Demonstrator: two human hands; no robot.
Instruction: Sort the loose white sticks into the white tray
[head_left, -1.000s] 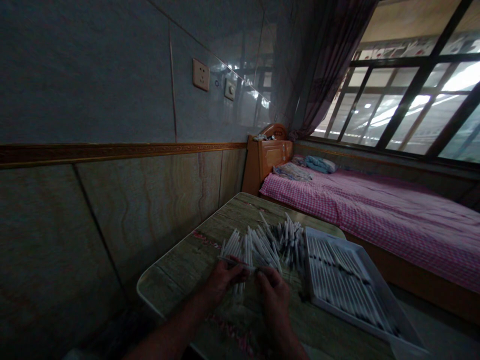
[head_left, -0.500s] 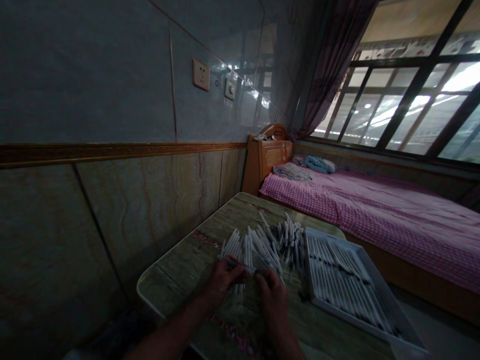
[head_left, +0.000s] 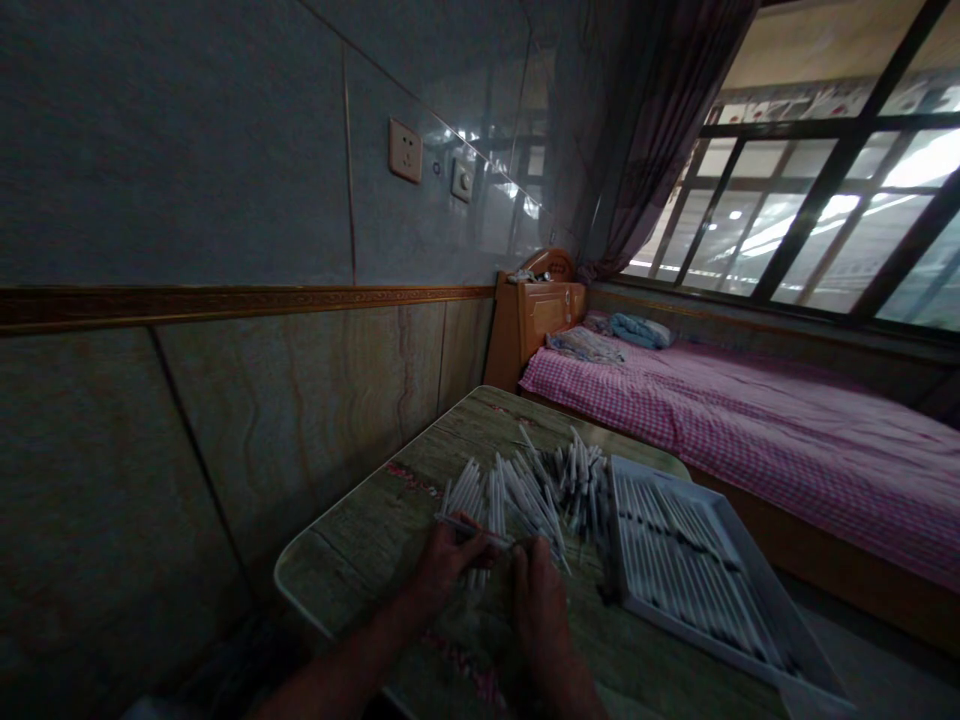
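Gripping one white tube [head_left: 472,529] in the closed left hand [head_left: 450,565]; right hand [head_left: 538,600] curled just beside it, grip unclear; one loose heap of tubes [head_left: 540,490] center on one table [head_left: 360,560]; one filled white tray [head_left: 697,640] lower right.

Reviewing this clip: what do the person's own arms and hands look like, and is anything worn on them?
The left hand and right hand are bare, with no gloves. The left forearm and right forearm are bare too, and no sleeve shows before they leave the bottom of the view. No watch or wristband is visible. The light is too dim to tell whether there are rings.
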